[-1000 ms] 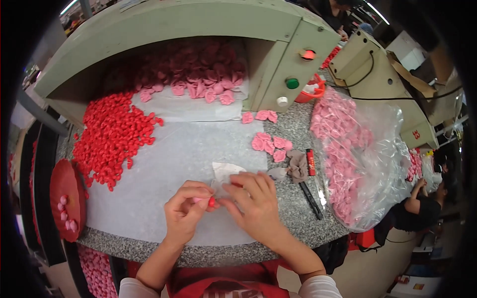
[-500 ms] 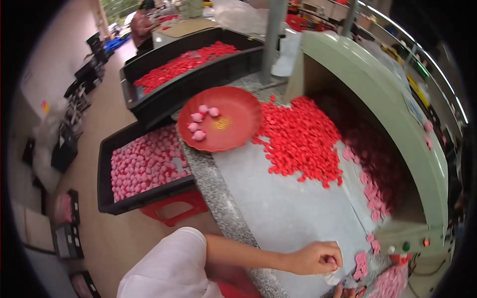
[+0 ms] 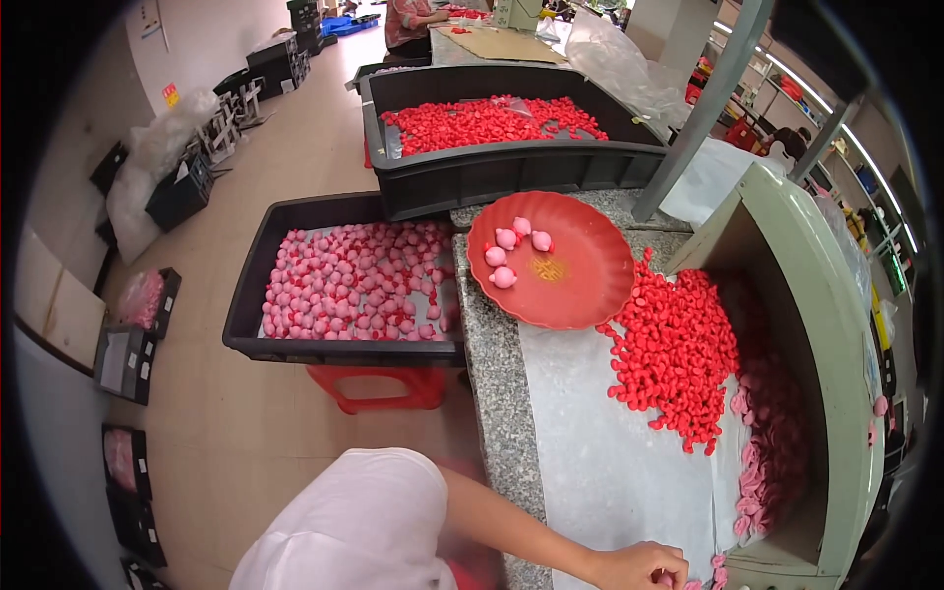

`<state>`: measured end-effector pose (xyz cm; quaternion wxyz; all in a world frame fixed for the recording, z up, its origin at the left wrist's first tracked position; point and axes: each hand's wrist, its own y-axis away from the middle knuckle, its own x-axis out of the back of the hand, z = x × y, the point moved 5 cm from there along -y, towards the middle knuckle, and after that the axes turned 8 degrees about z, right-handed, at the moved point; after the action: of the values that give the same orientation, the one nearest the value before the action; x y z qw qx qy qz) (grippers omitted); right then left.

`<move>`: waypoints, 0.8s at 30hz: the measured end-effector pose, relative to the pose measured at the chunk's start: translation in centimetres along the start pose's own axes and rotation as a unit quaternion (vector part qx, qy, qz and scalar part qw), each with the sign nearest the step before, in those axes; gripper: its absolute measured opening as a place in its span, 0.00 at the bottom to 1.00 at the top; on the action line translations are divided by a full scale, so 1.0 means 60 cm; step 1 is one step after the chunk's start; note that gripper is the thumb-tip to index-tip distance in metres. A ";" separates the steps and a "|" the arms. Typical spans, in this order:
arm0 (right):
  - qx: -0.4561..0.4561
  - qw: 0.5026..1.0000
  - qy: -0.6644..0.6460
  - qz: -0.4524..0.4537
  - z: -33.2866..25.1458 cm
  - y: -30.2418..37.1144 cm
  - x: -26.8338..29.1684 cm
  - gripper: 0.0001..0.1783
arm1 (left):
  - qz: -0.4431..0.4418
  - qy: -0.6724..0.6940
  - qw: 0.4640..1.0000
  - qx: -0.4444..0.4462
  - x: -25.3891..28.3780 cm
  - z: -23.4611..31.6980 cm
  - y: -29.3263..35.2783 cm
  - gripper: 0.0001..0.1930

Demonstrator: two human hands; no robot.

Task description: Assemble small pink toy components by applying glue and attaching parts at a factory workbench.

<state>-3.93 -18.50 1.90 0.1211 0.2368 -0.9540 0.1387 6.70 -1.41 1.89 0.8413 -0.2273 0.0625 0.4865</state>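
Note:
My left hand point(image 3: 644, 567) is at the lower edge, over the grey-white sheet point(image 3: 600, 462) on the granite-topped bench. Its fingers are curled closed around a small pink piece, mostly hidden and cut off by the edge. Flat pink pieces point(image 3: 719, 570) lie just beside it. My right hand is out of view. Farther up the sheet spreads a heap of small red pieces point(image 3: 678, 344). A scalloped red plate point(image 3: 600, 270) beyond them holds several round pink pieces point(image 3: 542, 241) with red parts on them.
A pale green arched housing point(image 3: 836, 295) covers more pink pieces point(image 3: 762, 482) at right. One black crate point(image 3: 521, 162) of red pieces stands at the back. Another crate point(image 3: 344, 351) of pink balls sits left over a red stool point(image 3: 379, 388). A metal post point(image 3: 703, 108) rises behind the plate.
My view has swung left, so the bench and crates sit farther right in the picture. My left hand is now lower in view; the fingers of my right hand have left it.

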 end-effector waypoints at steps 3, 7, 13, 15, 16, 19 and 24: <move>0.023 0.995 -0.088 -0.031 -0.014 0.002 -0.029 0.19 | -0.005 -0.004 1.000 0.008 0.001 0.003 0.006 0.07; 0.143 0.985 0.087 -0.032 0.003 -0.010 -0.016 0.22 | -0.059 0.028 0.998 0.017 -0.008 -0.007 0.005 0.04; -0.007 0.972 -0.232 -0.023 0.008 0.004 -0.015 0.22 | 0.011 -0.043 0.999 -0.010 0.017 0.025 -0.013 0.14; -0.023 0.953 -0.288 -0.091 -0.011 0.011 -0.023 0.26 | 0.006 -0.106 0.993 -0.044 0.021 0.029 -0.017 0.17; -0.016 0.969 -0.242 -0.037 -0.022 0.014 -0.016 0.28 | -0.013 -0.141 0.988 -0.068 0.018 0.021 -0.022 0.19; -0.022 0.980 -0.195 0.032 -0.020 0.032 0.022 0.28 | -0.002 -0.122 0.991 -0.049 0.008 0.008 -0.020 0.19; 0.221 0.968 -0.089 -0.075 -0.085 0.054 0.028 0.20 | 0.006 -0.136 0.990 -0.032 -0.001 -0.007 -0.010 0.20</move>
<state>-6.11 -14.84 6.47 -0.0095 0.3401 -0.8859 0.3155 7.22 -1.91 1.76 0.8310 -0.1859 -0.0666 0.5201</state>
